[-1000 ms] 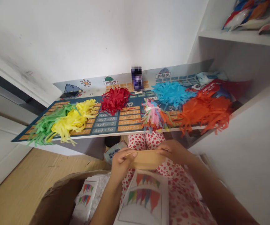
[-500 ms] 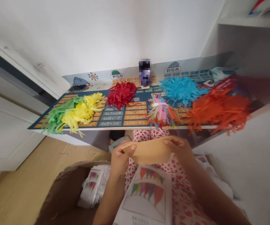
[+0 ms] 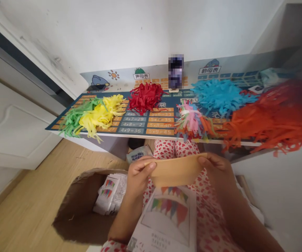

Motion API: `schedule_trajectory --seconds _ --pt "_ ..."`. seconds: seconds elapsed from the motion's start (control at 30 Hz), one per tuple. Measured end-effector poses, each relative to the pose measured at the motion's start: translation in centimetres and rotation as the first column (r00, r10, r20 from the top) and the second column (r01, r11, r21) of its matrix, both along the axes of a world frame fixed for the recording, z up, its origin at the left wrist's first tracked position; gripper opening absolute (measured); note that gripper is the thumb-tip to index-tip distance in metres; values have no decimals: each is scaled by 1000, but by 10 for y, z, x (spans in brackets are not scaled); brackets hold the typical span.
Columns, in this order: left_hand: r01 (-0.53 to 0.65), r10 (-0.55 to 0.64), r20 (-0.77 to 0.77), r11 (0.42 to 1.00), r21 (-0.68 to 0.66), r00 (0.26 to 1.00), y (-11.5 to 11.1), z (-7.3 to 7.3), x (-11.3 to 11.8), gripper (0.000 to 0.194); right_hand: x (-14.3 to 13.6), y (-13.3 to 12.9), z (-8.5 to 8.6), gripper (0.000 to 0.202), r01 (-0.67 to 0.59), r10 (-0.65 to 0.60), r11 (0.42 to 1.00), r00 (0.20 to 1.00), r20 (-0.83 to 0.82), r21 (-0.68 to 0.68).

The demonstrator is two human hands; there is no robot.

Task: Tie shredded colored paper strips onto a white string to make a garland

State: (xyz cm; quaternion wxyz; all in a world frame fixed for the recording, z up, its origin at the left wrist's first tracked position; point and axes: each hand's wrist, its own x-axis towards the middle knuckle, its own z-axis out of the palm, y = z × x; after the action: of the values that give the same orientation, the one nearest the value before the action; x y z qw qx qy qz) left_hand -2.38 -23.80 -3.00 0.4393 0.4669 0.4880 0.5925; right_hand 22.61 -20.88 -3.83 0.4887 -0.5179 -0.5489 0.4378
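Observation:
A tan strip of paper or card [image 3: 178, 170] is stretched level between my two hands, above my lap. My left hand [image 3: 140, 175] pinches its left end between thumb and fingers. At the right end, my right hand [image 3: 216, 171] pinches it the same way. Just below the strip, a white printed sheet or packet [image 3: 166, 220] with pictures of colourful bunting lies on my lap. A multicoloured tassel bundle [image 3: 191, 119], tied with a white band, lies at the desk's front edge beyond my hands.
On the desk [image 3: 132, 130] lie green tassels [image 3: 74, 119], yellow tassels [image 3: 100, 115], a red bundle [image 3: 145, 98], blue tassels [image 3: 219, 94] and orange tassels [image 3: 268, 119]. A cardboard box [image 3: 74, 203] with printed packets [image 3: 111, 194] stands at lower left.
The view has shifted, so the desk and its tassels appear higher and further right. Both hands still hold the tan strip, which looks slightly more outstretched.

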Motion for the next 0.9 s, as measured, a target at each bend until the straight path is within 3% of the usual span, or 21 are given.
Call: schedule_trajectory --seconds 0.17,0.33,0.47,0.57,0.7,0.9 --pt "-93 103 -135 992 83 985 -4 3 7 27 -1 -6 5 19 6 -7 999 1000 12 48" --pt "-103 216 -324 938 332 921 -5 10 7 20 -7 -15 15 16 82 -88 986 995 35 142" --pt "-8 60 -245 978 208 968 -2 8 3 16 -11 -16 20 15 95 -99 986 995 23 138" --pt "47 -24 -174 990 134 984 0 7 4 26 -10 -15 20 15 64 -71 983 997 35 170" --pt "54 -32 -158 990 133 987 0 7 8 9 -11 -17 20 13 76 -87 978 995 46 194" --pt "24 7 -154 980 200 988 -2 5 10 5 -15 -23 19 13 101 -111 973 993 36 209"
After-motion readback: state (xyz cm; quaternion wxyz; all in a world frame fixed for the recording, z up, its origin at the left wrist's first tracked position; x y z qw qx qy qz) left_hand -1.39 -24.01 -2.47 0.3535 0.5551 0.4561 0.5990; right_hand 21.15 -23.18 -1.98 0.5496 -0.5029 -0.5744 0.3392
